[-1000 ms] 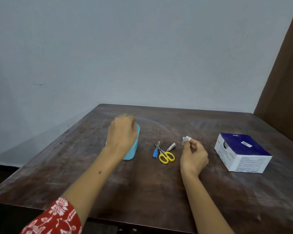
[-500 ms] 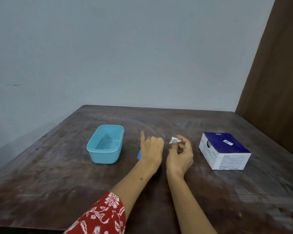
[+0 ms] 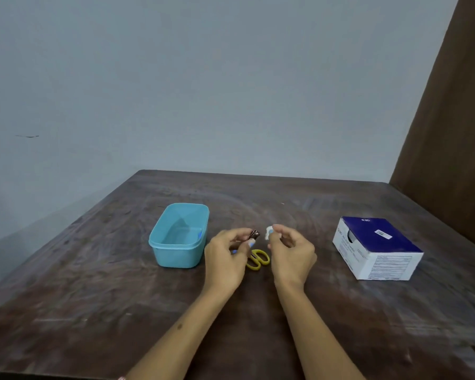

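Observation:
My left hand (image 3: 225, 259) holds a small metal nail clipper (image 3: 254, 235) above the table, its tip pointing right. My right hand (image 3: 292, 253) pinches a small white pad (image 3: 269, 232) between thumb and fingertips, a short gap to the right of the clipper. Yellow-handled scissors (image 3: 257, 259) lie on the table between and under the two hands, partly hidden by them. A light blue plastic tub (image 3: 180, 237) stands open just left of my left hand.
A white and dark blue cardboard box (image 3: 379, 248) sits at the right on the worn brown wooden table (image 3: 93, 297). A grey wall stands behind the table and a brown panel (image 3: 455, 133) rises at the far right.
My left hand left the blue tub, reached to the tools beside the scissors and lifted the nail clipper. My right hand kept pinching the white pad and stayed near the middle.

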### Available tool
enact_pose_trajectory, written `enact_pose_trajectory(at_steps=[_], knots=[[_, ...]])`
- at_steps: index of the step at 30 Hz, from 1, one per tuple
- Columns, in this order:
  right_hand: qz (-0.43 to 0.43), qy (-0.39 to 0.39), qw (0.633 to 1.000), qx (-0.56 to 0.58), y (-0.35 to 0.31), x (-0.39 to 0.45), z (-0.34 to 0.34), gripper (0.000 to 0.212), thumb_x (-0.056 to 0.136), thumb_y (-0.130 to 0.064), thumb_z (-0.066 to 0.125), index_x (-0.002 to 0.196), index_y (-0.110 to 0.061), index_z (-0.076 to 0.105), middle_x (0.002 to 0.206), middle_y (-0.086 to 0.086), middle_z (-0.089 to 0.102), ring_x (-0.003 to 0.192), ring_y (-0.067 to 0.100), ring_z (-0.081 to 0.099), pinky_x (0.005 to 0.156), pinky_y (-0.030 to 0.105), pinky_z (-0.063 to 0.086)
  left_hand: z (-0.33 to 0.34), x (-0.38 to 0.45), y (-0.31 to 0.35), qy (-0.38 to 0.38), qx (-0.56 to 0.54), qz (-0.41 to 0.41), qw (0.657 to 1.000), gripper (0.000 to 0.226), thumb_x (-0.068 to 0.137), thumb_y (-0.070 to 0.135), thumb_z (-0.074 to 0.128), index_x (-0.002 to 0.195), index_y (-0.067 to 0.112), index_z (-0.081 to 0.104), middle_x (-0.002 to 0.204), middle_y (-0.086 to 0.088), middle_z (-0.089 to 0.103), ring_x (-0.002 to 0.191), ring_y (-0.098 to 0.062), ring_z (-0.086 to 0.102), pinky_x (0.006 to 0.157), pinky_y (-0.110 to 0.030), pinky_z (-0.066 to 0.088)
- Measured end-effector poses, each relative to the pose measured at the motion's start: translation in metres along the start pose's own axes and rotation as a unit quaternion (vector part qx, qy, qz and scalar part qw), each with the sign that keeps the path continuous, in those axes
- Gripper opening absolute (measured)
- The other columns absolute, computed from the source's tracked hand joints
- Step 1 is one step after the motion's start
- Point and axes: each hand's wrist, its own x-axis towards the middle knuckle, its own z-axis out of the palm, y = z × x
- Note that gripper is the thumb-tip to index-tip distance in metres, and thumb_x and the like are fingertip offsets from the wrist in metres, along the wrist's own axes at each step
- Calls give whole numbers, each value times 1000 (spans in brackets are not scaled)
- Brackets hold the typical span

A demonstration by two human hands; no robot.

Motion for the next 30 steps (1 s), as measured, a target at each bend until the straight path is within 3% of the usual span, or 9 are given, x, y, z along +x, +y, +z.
enact_pose_trajectory(at_steps=[2,4,10,12,16,19,24,30], knots=[[-25,-12,999,-25,0,0,0,16,76,-5,69,79,-21,70,70,-1,71,65,10,67,67,27,55,0,-2,-4,-1,-39,-14,999,18,82,9,68,95,22,72,93,-3,72,84,-17,69,78,-43,58],[-31,-1,999,-36,0,0,0,18,75,-6,71,81,-21,66,71,-3,71,62,3,65,66,22,53,3,-3,-6,8,-58,-16,998,15,84,11,67,95,19,72,92,-2,73,84,-16,70,79,-43,57],[-25,6,998,-61,-3,-3,4,4,78,-13,72,81,-16,72,73,-3,71,70,6,65,68,13,44,7,0,-10,11,-192,-92,977,25,86,-6,57,107,6,65,93,-2,70,80,-10,71,73,-21,57],[-29,0,999,-40,-3,-8,3,8,78,-14,72,77,-22,72,70,-8,70,71,4,66,69,14,46,7,0,-10,7,-217,-100,971,25,87,-8,55,101,10,66,91,1,70,81,-11,71,70,-19,56],[-51,-47,998,-2,-4,-21,3,11,79,-13,71,76,-24,73,67,-10,70,64,0,66,59,13,49,6,0,-8,-2,-185,-69,980,27,87,0,59,92,24,71,91,-1,73,87,-17,70,73,-33,58],[-61,-60,996,21,-6,-26,4,18,79,-6,68,78,-23,73,67,-9,71,62,0,66,54,9,48,5,-1,-9,-2,-169,-59,984,25,84,5,64,89,28,72,86,3,75,83,-13,71,75,-34,58],[-64,-65,995,35,-6,-27,4,25,80,-2,60,81,-22,75,67,-7,72,58,2,66,50,13,48,4,-3,-10,-30,-147,-62,987,29,82,5,68,89,33,72,90,3,74,86,-15,71,80,-38,57],[-51,-67,996,37,-5,-26,6,14,79,-8,70,82,-21,75,65,-2,72,61,13,70,60,34,59,5,-2,-11,-27,-176,-93,980,21,81,2,67,101,8,71,87,-4,74,81,-15,70,75,-32,57]])
